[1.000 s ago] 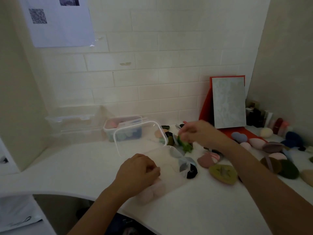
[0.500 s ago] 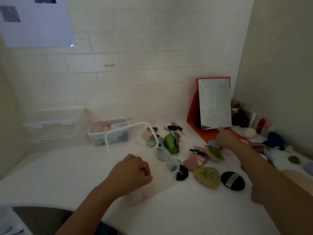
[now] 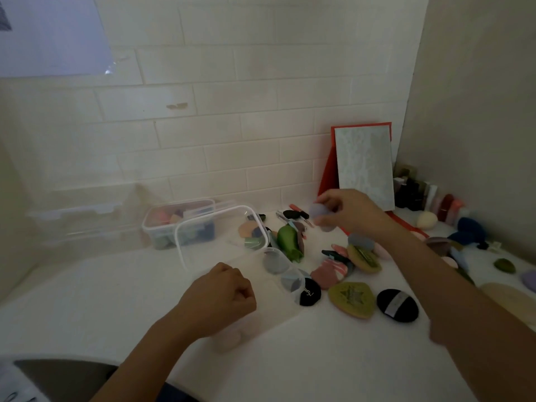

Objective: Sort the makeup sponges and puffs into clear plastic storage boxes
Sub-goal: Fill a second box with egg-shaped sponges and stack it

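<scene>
My right hand (image 3: pixel 346 211) holds a pale lilac sponge (image 3: pixel 320 217) in the air above the counter, right of the open clear box (image 3: pixel 278 288). My left hand (image 3: pixel 220 297) is curled over the near left corner of that box, gripping its edge. The box lid (image 3: pixel 214 230) stands tilted up behind it. A few grey-blue sponges (image 3: pixel 274 262) lie inside at the right end. Loose puffs lie to the right: a green sponge (image 3: pixel 287 242), a pink striped puff (image 3: pixel 329 272), an olive puff (image 3: pixel 352 298), a black puff (image 3: pixel 397 304).
A second clear box (image 3: pixel 179 224) filled with sponges stands behind by the tiled wall. A red-framed mirror (image 3: pixel 364 166) leans in the corner, with small bottles (image 3: pixel 426 195) and more puffs (image 3: pixel 470 230) along the right wall. The counter's front edge curves at lower left.
My right hand has come back from beside the mirror toward the open box, now carrying a lilac sponge. My left hand has stayed on the box.
</scene>
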Demonstrator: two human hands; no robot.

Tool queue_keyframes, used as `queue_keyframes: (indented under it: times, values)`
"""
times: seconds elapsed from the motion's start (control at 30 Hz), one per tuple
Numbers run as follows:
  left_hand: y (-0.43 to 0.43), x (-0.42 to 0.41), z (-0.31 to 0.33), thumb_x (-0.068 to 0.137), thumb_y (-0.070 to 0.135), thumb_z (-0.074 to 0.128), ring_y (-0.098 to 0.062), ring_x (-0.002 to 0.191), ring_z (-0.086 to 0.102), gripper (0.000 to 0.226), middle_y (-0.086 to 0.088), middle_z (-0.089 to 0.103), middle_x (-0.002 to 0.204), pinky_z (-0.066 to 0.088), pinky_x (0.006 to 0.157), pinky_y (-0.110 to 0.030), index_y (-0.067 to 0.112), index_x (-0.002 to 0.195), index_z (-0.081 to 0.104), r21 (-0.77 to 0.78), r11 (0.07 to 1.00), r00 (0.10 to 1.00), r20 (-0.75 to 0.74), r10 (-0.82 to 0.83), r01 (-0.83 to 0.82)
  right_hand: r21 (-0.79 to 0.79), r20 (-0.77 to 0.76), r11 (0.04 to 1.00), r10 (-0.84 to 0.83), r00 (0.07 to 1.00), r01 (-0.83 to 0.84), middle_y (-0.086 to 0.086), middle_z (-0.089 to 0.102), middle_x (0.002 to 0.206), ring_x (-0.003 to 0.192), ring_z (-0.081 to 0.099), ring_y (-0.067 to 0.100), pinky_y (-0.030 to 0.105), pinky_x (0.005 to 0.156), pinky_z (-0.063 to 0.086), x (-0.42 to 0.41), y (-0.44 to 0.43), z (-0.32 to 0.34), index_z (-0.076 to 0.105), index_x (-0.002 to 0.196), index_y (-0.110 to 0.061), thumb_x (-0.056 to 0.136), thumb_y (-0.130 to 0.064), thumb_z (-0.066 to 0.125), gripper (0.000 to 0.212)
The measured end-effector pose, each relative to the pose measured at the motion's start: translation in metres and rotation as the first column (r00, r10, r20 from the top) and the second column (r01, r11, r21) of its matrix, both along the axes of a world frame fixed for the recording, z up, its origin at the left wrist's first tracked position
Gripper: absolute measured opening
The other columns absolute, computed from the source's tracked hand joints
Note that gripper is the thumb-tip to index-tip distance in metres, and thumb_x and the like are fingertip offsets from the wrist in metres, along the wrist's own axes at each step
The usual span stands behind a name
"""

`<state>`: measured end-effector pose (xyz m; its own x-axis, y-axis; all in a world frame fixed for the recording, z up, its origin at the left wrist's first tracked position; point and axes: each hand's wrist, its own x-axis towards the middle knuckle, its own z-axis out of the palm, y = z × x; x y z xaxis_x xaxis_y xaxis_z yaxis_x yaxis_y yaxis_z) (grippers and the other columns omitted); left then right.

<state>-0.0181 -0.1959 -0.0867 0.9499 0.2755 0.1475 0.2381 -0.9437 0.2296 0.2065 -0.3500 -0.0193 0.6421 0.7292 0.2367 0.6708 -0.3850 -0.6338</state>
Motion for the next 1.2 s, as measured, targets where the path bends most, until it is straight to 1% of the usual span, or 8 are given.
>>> queue_keyframes:
  times: [0.2,0.37,0.47,0.67,0.9,0.97,1.1,1.2]
  values:
    - [-0.002,0.000,0.003,0.086,0.037,0.049,-0.006,0.095,0.043,0.022,0.013,0.059,0.091,0.043,0.081,-0.025,0.028,0.094,0.068,0.001,1.000,1.000,-0.008,-0.009,0.009,-0.075,0.003,0.944,0.321,0.947,-0.320,-0.016,0.062,0.089,0.074,0.058,-0.003,0.014,0.071,0.046,-0.070,0.033,-0.010,0.061,0.097,-0.030,0.070,-0.028,0.080,0.034]
    - [-0.002,0.001,0.002,0.081,0.030,0.051,-0.008,0.086,0.047,0.016,0.008,0.063,0.083,0.046,0.075,-0.026,0.024,0.076,0.064,-0.043,0.999,1.000,0.019,0.006,-0.005,-0.243,0.143,0.921,0.344,0.928,-0.305,-0.002,0.057,0.095,0.070,0.048,0.003,0.013,0.062,0.041,-0.090,0.055,-0.042,0.063,0.105,-0.019,0.078,-0.020,0.073,0.028]
    - [-0.003,0.001,0.004,0.083,0.030,0.053,-0.005,0.088,0.046,0.015,0.013,0.059,0.086,0.045,0.079,-0.024,0.028,0.084,0.067,-0.066,0.998,1.000,0.017,-0.018,0.019,-0.237,0.163,0.930,0.324,0.932,-0.282,0.006,0.063,0.099,0.075,0.050,0.009,0.010,0.057,0.035,-0.095,0.059,-0.054,0.063,0.108,-0.015,0.084,-0.015,0.065,0.024]
    - [-0.004,0.000,0.005,0.081,0.031,0.058,-0.004,0.092,0.047,0.007,0.016,0.054,0.096,0.045,0.084,-0.025,0.036,0.085,0.061,-0.102,0.994,0.999,0.031,-0.039,0.042,-0.293,0.171,0.930,0.278,0.945,-0.221,0.013,0.062,0.110,0.101,0.058,0.024,0.029,0.082,0.045,-0.101,0.061,-0.053,0.058,0.114,-0.007,0.091,-0.009,0.053,0.024]
    - [-0.005,0.000,0.008,0.083,0.033,0.059,-0.001,0.107,0.043,0.035,0.023,0.036,0.128,0.042,0.088,-0.017,0.039,0.117,0.056,-0.119,0.989,0.996,0.016,-0.092,0.093,-0.117,-0.236,0.948,0.262,0.936,-0.295,0.005,0.068,0.103,0.083,0.064,0.011,0.021,0.072,0.054,-0.085,0.049,-0.043,0.057,0.105,-0.015,0.084,-0.006,0.064,0.024]
    - [-0.004,0.002,0.008,0.085,0.034,0.056,0.000,0.106,0.042,0.036,0.021,0.035,0.132,0.039,0.087,-0.015,0.039,0.120,0.056,-0.093,0.991,0.995,-0.016,-0.099,0.097,-0.029,-0.249,0.973,0.214,0.945,-0.228,0.003,0.070,0.093,0.081,0.067,0.014,0.025,0.073,0.056,-0.074,0.041,-0.032,0.060,0.097,-0.015,0.085,-0.012,0.064,0.013]
    - [-0.005,0.002,0.008,0.086,0.036,0.054,0.000,0.107,0.041,0.030,0.020,0.034,0.134,0.039,0.089,-0.017,0.039,0.115,0.059,-0.074,0.992,0.994,-0.029,-0.101,0.098,0.139,0.135,0.974,-0.199,0.971,0.180,0.001,0.065,0.098,0.087,0.061,0.015,0.021,0.070,0.047,-0.029,0.015,-0.022,0.063,0.101,-0.014,0.092,-0.013,0.055,0.012]
    - [-0.006,0.002,0.007,0.086,0.038,0.054,0.000,0.107,0.040,0.026,0.019,0.034,0.133,0.037,0.087,-0.017,0.038,0.112,0.060,-0.065,0.994,0.995,-0.027,-0.094,0.092,-0.035,0.286,0.890,-0.427,0.858,0.455,0.012,0.060,0.116,0.104,0.057,0.025,0.030,0.084,0.045,0.019,-0.008,-0.033,0.057,0.120,-0.007,0.089,0.000,0.049,0.032]
